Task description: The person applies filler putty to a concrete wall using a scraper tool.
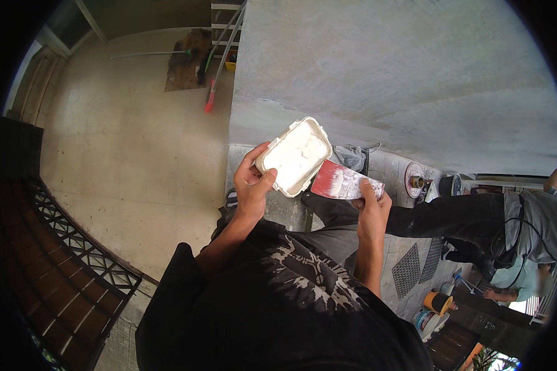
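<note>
My left hand [250,188] grips a white rectangular plastic tub [296,153] by its left end, thumb over the rim; white paste coats its inside. In my right hand [372,213] is a flat red scraper [333,178] smeared with white, its wide end just beside the tub's lower right edge. My thumb lies on top of the scraper.
A grey wall [396,68] rises ahead. The pale floor [130,142] on the left has long-handled tools [211,93] on it, beside a dark railing [74,235]. At right are co-workers [526,222], floor mats [407,272], paint buckets [437,303] and cans [414,182].
</note>
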A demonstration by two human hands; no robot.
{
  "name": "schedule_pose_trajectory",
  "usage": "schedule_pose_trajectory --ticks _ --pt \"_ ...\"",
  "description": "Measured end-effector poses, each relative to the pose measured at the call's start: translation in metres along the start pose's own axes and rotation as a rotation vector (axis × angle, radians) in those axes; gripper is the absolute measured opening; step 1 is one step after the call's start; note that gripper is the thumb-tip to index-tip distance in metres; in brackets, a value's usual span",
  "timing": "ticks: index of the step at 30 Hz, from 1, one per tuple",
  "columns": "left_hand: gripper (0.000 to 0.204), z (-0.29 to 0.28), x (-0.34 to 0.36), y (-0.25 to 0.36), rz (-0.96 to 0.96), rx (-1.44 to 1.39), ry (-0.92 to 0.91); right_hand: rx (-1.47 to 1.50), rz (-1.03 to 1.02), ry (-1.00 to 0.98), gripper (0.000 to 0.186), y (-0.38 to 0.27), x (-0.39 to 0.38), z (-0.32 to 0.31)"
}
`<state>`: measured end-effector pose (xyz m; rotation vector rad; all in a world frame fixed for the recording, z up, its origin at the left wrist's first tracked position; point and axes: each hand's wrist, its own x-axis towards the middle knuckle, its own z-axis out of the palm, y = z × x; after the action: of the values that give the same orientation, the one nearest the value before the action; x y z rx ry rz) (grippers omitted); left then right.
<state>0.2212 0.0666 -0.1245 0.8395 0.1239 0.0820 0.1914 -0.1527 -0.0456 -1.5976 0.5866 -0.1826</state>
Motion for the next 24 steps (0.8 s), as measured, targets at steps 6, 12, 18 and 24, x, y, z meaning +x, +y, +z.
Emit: schedule_pose_trajectory --ticks 6,12,18,24 --pt "0.056 -0.004 0.0 0.004 0.038 -0.009 0.017 0.071 -0.161 0.058 0.025 -0.016 0.006 0.001" --pt "0.057 -0.003 0.003 0.019 0.007 0.031 0.018 -0.306 -0.645 -0.018 0.023 -0.049 0.011 0.022" --pt "0.056 -0.004 0.004 0.02 -0.02 -0.045 0.004 -0.298 -0.665 -0.22 0.017 -0.052 0.028 0.031" --pt "0.057 -0.007 0.008 0.025 -0.001 -0.033 -0.048 -0.301 -0.6 -0.283 0.017 -0.04 0.036 0.034"
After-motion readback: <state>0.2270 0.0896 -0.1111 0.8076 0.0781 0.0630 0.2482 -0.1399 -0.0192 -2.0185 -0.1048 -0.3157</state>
